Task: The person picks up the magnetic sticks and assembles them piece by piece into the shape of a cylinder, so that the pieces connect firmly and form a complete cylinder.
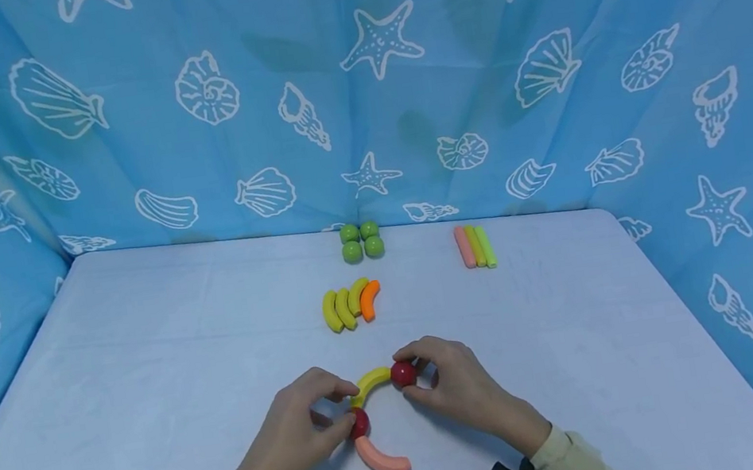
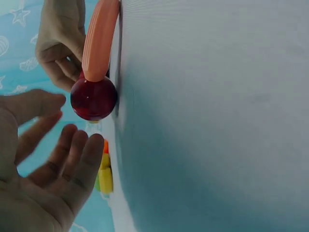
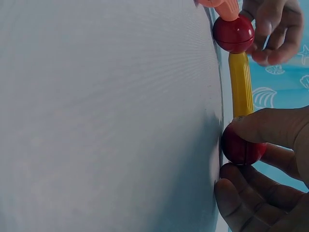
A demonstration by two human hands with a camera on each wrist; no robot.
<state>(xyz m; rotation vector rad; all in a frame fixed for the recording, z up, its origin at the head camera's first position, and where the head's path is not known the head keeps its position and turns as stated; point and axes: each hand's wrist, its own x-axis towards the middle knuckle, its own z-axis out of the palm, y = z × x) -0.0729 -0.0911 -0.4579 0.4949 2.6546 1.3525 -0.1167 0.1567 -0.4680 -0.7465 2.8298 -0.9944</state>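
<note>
Ball-and-rod chain [image 1: 363,428], near part of the desk [image 1: 149,363], around the middle: lying flat, curving as an arc, opening to the right. Running from near end to far: pink curved rod [image 1: 381,461], left red ball [image 2: 93,99], yellow curved rod [image 1: 374,380], right red ball [image 1: 403,374]. Meeting rod end to ball, with no clasp showing; perhaps holding by magnets, not confirmable from here.

Left hand [image 1: 302,422]: hovering around the left red ball, fingers [image 2: 88,162] spread, leaving a gap to the ball in the left wrist view. Probably guarding that joint without squeezing.

Right hand [image 1: 459,388]: pinching the right red ball between thumb and fingers [image 3: 231,193], reaching from the right. Probably gripping there to stop rolling and to leave the left side free for meeting the yellow curved rod.

Farther off, apparently sorting by shape and color. Bunching as a square: four green balls [image 1: 374,246]. Nesting side by side, a little nearer: three yellow curved rods [image 1: 344,308], one orange curved rod [image 1: 368,301]. Lying parallel, far right: three straight rods [image 1: 475,246].

Looks of the chain: shining deep red at the balls, showing a thin dark seam; looking duller at the rods, bending smoothly, bearing fine lengthwise ridges.
</note>
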